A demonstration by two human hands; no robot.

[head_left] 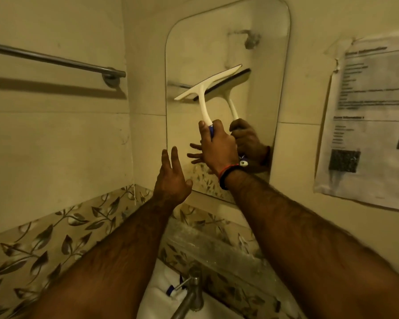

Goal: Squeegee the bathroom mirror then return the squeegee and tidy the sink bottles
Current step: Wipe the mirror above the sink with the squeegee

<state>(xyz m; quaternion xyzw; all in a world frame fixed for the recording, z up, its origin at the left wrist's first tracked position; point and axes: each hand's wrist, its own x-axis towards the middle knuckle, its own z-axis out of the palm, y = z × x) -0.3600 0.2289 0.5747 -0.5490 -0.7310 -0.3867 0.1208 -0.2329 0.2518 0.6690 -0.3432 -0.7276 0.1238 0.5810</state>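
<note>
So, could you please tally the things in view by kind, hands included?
Hands: 2, left hand, right hand
Squeegee: 1
Mirror: 1
Towel rail: 1
Tap: 1
Paper notice: 1
Total: 7

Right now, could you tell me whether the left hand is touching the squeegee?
Apart. The head view shows the left hand open below the squeegee, with wall visible between them; only the right hand holds the handle.
</note>
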